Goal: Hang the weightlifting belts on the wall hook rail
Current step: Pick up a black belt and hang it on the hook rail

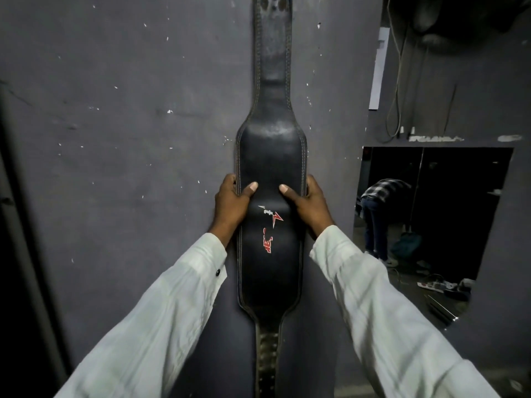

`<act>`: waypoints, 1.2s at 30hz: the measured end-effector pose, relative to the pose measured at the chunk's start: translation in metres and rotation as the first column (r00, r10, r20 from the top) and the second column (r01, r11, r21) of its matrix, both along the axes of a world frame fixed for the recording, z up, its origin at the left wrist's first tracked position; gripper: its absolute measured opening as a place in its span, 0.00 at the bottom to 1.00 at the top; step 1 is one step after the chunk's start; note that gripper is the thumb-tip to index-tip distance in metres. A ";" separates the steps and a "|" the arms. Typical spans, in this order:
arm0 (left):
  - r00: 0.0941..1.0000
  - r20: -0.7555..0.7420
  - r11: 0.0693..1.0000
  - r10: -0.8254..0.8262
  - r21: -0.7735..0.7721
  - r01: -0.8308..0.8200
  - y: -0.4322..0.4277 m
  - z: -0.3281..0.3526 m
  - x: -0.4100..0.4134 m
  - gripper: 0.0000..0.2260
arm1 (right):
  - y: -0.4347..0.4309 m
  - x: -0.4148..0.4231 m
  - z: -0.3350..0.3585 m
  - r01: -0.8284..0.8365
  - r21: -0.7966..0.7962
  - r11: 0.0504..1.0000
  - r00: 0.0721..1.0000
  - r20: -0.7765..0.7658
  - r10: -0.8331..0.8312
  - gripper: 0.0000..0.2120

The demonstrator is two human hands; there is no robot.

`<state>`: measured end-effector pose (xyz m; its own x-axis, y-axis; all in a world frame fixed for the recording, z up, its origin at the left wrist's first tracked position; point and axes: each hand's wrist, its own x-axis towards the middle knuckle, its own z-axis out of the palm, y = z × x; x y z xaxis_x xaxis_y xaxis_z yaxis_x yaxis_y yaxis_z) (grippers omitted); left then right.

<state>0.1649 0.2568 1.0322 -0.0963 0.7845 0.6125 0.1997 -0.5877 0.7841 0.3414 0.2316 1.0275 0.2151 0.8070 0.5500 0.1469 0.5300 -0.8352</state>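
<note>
On my far left I see a dark vertical edge, then the grey wall point(120, 116), scuffed and flecked with white chips. Moving in, my left hand point(231, 203) grips the left edge of the black weightlifting belt point(271, 156), thumb laid across the front face and fingers wrapped behind the rim. The belt hangs upright flat against the wall, its narrow punched strap running up out of view at the top, its wide padded middle carrying a red and white logo point(270, 225), and another narrow strap trailing down below. My right hand point(309, 203) mirrors the left, thumb on the front, fingers curled round the right edge. Further right, a mirror point(488, 196) set in the wall reflects a person in a checked shirt point(382, 193) bending over.
</note>
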 end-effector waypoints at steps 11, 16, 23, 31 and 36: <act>0.956 0.133 0.944 -0.261 -0.173 0.281 -0.015 -0.087 -0.007 0.12 | -0.010 0.008 -0.055 -0.023 -0.073 0.997 1.000 0.004 0.024 0.20; 0.977 0.096 0.959 -0.190 -0.195 0.206 -0.014 -0.095 -0.007 0.08 | -0.011 0.004 -0.069 0.008 -0.068 0.998 0.998 -0.065 -0.012 0.18; 0.966 -0.080 0.932 -0.246 -0.295 0.212 -0.019 -0.127 -0.016 0.16 | -0.011 0.002 -0.132 0.043 -0.147 0.988 0.998 -0.044 -0.050 0.21; 0.986 -0.158 0.958 -0.052 -0.285 0.005 -0.021 -0.151 -0.010 0.11 | -0.008 -0.005 -0.154 0.125 -0.151 0.981 0.983 -0.117 -0.143 0.18; 0.970 -0.226 0.866 -0.089 -0.498 -0.036 -0.031 -0.225 -0.033 0.10 | -0.035 -0.018 -0.204 0.129 -0.281 0.951 0.972 -0.154 -0.178 0.14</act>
